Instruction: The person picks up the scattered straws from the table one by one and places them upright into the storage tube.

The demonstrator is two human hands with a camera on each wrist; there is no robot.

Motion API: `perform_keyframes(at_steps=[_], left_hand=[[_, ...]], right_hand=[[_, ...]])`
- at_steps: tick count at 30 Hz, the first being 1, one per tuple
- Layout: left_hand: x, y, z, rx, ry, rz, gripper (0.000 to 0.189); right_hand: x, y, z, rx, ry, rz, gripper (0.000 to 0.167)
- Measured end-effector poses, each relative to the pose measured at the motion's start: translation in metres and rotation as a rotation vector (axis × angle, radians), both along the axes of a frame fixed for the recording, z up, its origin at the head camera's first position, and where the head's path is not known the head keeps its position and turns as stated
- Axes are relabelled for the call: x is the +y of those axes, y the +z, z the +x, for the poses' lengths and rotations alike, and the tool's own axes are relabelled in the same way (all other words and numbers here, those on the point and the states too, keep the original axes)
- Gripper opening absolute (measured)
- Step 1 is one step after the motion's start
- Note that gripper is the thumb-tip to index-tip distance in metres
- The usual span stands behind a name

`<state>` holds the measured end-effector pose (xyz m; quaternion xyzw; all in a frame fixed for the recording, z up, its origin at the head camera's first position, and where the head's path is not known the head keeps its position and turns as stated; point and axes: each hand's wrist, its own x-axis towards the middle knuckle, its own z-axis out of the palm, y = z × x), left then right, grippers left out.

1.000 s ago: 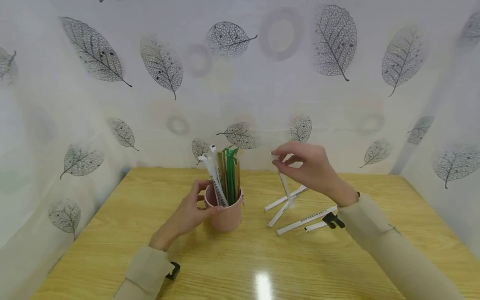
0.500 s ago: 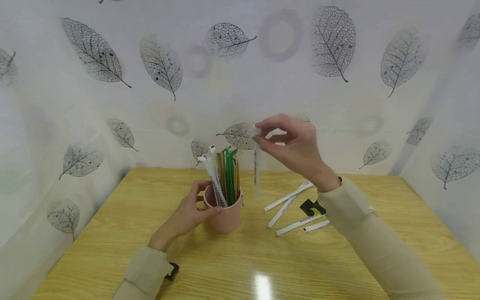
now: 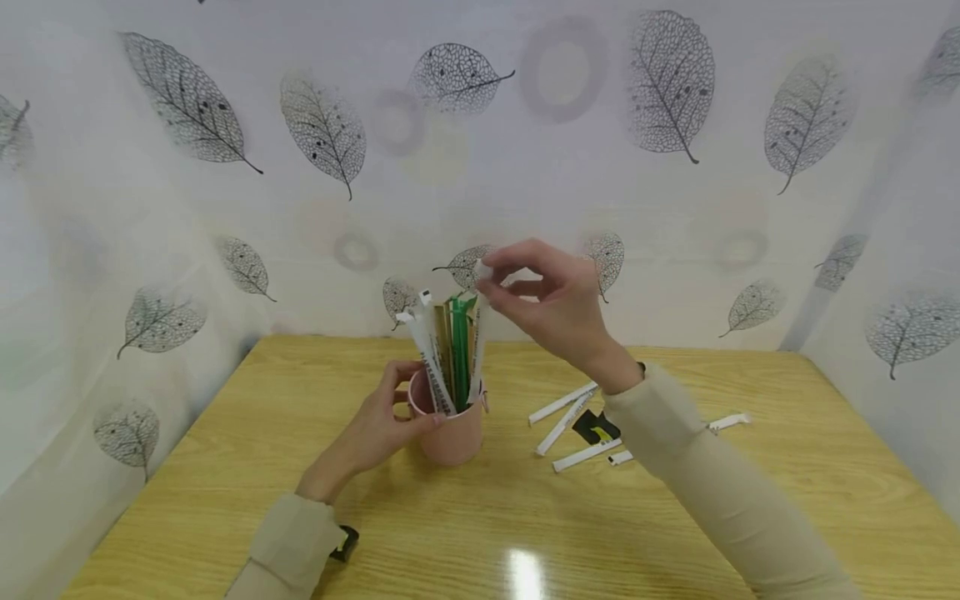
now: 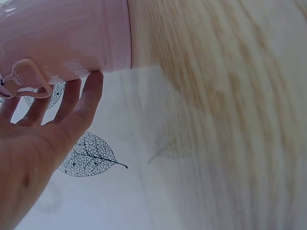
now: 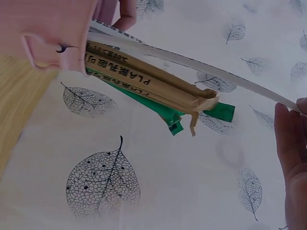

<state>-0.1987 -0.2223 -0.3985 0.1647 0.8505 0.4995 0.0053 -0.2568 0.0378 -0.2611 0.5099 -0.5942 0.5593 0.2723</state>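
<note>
My left hand holds a pink bucket by its side, with the thumb in front and the fingers behind. The left wrist view has those fingers against the bucket's wall beside its handle. Standing in the bucket are paper-wrapped straws: white, brown and green. Above it, my right hand pinches the top end of another white wrapped straw. That straw's lower end is inside the bucket's rim on the right, as the right wrist view also shows; its tip is hidden.
Several loose white wrapped straws lie on the wooden table right of the bucket, partly covered by the right sleeve. A leaf-patterned cloth hangs behind the table. Black devices sit at both wrists.
My right hand has lifted the white wrapped straw from over the loose ones and carried it left, then lowered its end into the bucket. The left hand has stayed on the bucket.
</note>
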Motion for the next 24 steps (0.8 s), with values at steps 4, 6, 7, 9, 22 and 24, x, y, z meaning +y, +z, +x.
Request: perform_keyframes(at_steps=[4, 6, 7, 9, 22, 24], left_hand=[[0.0, 0.0, 0.0, -0.001, -0.005, 0.005, 0.07], [0.0, 0.001, 0.0, -0.001, -0.008, 0.005, 0.07], [0.0, 0.001, 0.0, -0.002, -0.009, 0.005, 0.07], [0.0, 0.001, 0.0, -0.005, -0.011, 0.008, 0.07], [-0.001, 0.0, 0.0, -0.018, 0.01, -0.006, 0.069], [-0.001, 0.0, 0.001, -0.014, 0.013, -0.009, 0.069]], right_hand=[[-0.002, -0.013, -0.002, -0.021, 0.001, 0.034, 0.027], [-0.003, -0.02, -0.002, -0.044, 0.004, 0.052, 0.027], [-0.003, -0.024, -0.002, -0.051, 0.004, 0.063, 0.027], [-0.004, -0.032, -0.001, -0.054, -0.002, 0.093, 0.027], [-0.005, -0.072, 0.001, -0.033, -0.032, 0.197, 0.026], [-0.004, -0.073, 0.001, -0.025, -0.047, 0.195, 0.026]])
